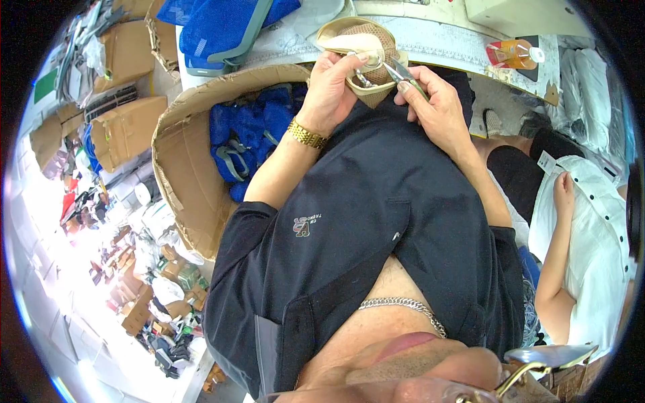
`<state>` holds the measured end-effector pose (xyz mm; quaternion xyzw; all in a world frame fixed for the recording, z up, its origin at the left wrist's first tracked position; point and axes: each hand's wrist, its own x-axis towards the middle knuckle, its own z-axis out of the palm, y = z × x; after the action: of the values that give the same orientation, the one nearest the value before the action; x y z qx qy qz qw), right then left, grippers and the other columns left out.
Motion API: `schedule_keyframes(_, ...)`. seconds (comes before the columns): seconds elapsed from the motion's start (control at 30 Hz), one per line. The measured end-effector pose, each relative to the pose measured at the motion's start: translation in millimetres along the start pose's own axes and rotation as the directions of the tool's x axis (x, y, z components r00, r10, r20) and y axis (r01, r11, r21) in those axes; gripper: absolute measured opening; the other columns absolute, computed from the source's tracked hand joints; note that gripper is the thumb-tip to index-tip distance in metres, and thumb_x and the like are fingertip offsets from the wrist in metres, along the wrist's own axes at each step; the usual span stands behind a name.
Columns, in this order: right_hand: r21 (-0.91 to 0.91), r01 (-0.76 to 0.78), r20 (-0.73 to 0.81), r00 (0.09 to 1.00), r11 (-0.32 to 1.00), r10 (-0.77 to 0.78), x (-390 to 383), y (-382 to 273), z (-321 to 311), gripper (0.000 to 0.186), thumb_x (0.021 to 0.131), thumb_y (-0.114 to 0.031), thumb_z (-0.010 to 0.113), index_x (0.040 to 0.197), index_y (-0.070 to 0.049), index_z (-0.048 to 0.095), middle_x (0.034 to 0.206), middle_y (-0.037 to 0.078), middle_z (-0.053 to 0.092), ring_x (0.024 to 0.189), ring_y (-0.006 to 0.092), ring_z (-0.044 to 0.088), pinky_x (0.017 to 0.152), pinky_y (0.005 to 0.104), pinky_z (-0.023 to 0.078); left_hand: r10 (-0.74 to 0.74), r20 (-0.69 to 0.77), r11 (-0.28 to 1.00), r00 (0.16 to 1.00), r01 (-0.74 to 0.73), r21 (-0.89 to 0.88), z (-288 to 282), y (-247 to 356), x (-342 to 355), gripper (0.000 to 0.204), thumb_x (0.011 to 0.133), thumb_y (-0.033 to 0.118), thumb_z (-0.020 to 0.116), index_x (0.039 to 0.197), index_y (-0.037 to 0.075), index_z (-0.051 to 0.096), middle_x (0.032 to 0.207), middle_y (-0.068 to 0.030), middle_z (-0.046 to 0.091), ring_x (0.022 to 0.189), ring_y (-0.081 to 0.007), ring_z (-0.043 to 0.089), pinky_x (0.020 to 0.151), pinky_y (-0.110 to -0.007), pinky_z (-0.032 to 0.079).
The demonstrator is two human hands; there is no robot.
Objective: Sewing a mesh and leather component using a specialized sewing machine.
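Near the table edge, my left hand (331, 93) pinches the rim of a tan mesh sewn piece (390, 51) with cream edging, curved like a shoe upper. A gold watch is on that wrist. My right hand (435, 106) is closed round small metal snips (401, 70), whose pointed blades reach over the piece's opening. Some silvery trim shows beside my left fingertips; I cannot make out what it is. The lower end of the piece hangs above my dark clothing.
A large cardboard box (191, 127) holding blue fabric pieces (252, 124) stands at my left. More blue pieces (218, 37) lie on the white table (443, 48). An amber drink bottle (514, 54) lies at the table's right. Another person in white (581, 235) sits close by.
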<state>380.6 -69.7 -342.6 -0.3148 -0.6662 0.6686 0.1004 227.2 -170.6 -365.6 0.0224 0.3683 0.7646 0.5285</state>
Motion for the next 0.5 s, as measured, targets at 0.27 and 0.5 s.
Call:
schedule_keyframes(0.27, -0.042, 0.022, -0.001, 1.0, 0.999, -0.022, 7, -4, 4, 0.018, 0.093, -0.014, 0.055, 0.104, -0.001, 0.06, 0.073, 0.005, 0.066, 0.051, 0.0074, 0.053, 0.049, 0.0229, 0.044, 0.034, 0.031, 0.998, 0.999, -0.035, 0.042, -4, 7, 0, 0.035, 0.087, 0.004, 0.06, 0.121, -0.001, 0.051, 0.111, -0.0106, 0.063, 0.102, -0.0198, 0.061, 0.091, -0.036, 0.05)
schedule_keyframes(0.5, -0.061, 0.02, 0.018, 1.0, 0.998, -0.019, 11, -5, 7, 0.018, 0.092, -0.013, 0.055, 0.104, -0.001, 0.06, 0.073, 0.005, 0.065, 0.052, 0.0079, 0.054, 0.05, 0.0235, 0.045, 0.047, 0.031, 0.997, 0.998, -0.048, 0.055, -9, 11, 2, 0.036, 0.087, 0.004, 0.06, 0.122, -0.001, 0.05, 0.112, -0.0105, 0.062, 0.103, -0.02, 0.061, 0.092, -0.036, 0.05)
